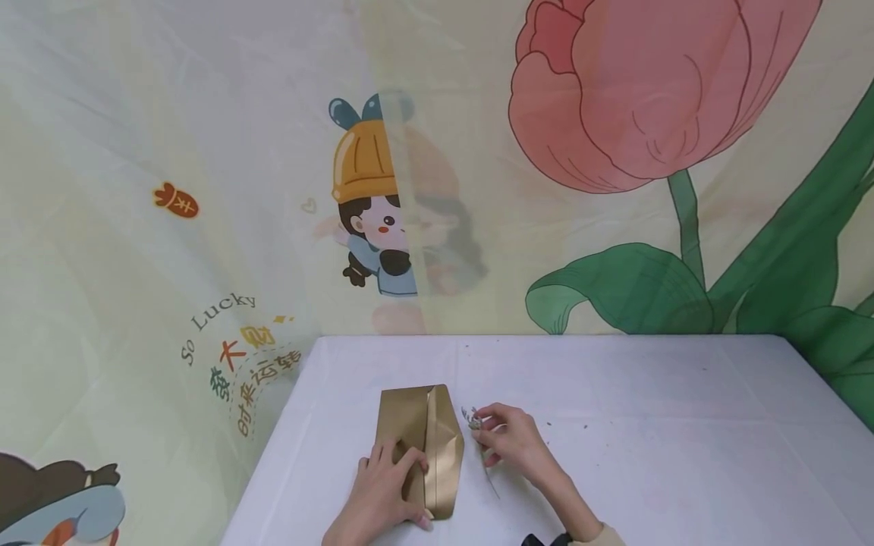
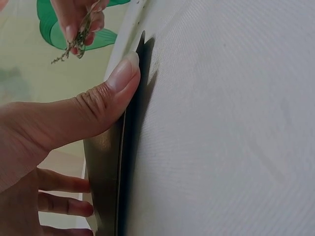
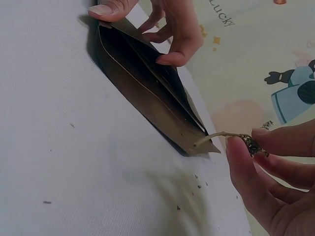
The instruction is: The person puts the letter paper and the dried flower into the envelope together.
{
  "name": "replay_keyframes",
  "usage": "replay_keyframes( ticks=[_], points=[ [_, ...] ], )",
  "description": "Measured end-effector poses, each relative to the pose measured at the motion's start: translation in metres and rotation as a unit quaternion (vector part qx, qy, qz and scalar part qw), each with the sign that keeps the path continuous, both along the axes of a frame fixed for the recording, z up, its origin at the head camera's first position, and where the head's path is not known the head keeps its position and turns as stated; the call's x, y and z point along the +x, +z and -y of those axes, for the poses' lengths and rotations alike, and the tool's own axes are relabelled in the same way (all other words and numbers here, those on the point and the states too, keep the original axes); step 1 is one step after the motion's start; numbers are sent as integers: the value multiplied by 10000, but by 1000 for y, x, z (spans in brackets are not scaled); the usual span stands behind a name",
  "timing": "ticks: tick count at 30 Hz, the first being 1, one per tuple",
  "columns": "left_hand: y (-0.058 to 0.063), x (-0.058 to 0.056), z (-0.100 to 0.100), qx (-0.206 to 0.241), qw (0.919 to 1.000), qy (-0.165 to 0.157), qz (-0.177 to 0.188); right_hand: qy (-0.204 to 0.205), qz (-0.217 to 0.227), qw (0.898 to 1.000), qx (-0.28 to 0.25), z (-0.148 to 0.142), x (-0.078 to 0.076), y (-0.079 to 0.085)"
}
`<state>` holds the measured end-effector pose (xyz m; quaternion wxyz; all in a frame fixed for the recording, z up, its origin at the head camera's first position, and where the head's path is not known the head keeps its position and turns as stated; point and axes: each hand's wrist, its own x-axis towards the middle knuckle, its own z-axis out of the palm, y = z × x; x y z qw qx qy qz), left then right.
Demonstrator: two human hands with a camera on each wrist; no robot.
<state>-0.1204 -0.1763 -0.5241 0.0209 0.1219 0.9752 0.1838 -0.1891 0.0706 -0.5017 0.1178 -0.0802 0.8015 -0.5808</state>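
A gold paper envelope lies on the white table with its flap spread to the right. Its mouth gapes, showing the dark inside in the right wrist view. My left hand grips it near the lower end, the thumb at its edge and curled fingers on its front. Just right of the flap, my right hand pinches a dried plant sprig between thumb and fingers. The sprig's thin stem hangs toward the table, while its leafy tip shows in the left wrist view.
Small dark crumbs are scattered on the white tablecloth. Behind the table hangs a printed cloth backdrop with a large tulip. A black object shows at the bottom edge, by the right sleeve.
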Motion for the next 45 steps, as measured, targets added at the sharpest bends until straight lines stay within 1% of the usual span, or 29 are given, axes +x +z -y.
replay_keyframes(
  ticks=[7,14,19,29,36,45],
  points=[
    [1,2,1,25,10000,40,-78,44,-12,10000,-55,6,1,1],
    [1,2,2,46,9998,-23,-178,80,23,9999,-143,11,1,1],
    [1,3,3,77,9999,-18,-136,85,34,9999,-131,14,1,1],
    [2,3,3,178,9998,-22,-110,157,45,9995,-288,19,0,-2],
    [1,4,3,205,9998,-8,-77,149,161,9990,-396,23,0,-5],
    [-1,3,3,171,9998,9,-36,159,136,9991,-357,27,-1,-8]
  ],
)
